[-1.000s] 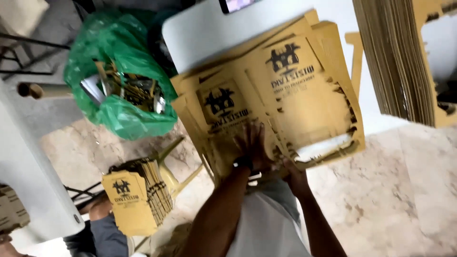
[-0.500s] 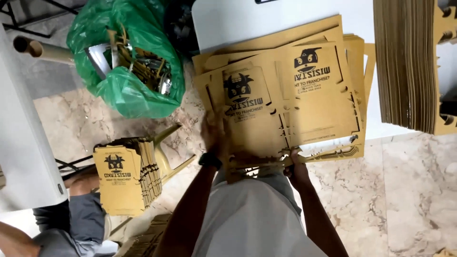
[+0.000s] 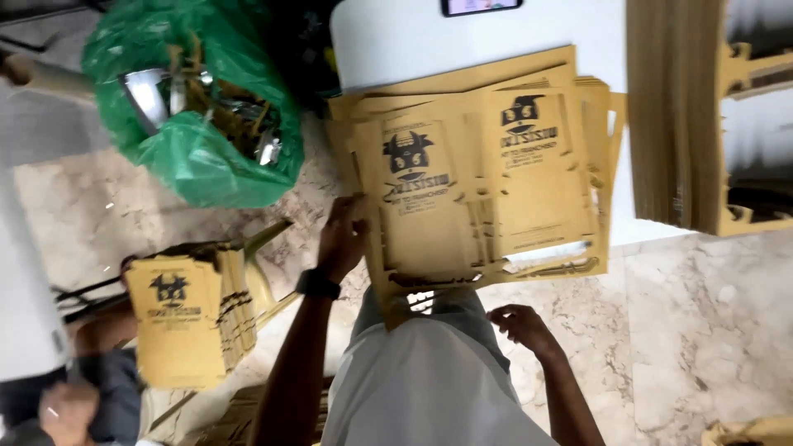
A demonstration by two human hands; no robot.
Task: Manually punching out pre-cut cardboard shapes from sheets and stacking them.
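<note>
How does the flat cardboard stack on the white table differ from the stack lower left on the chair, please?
The flat cardboard stack is spread wide and unfolded on the white table, with the left hand on its edge; the smaller folded stack on the chair is compact and untouched. Both are brown with a dark horned emblem.

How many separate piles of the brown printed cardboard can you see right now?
3. One flat pile on the white table, its edge touched by the left hand; one stack at lower left; one on-edge bundle at upper right. More may lie out of frame.
</note>
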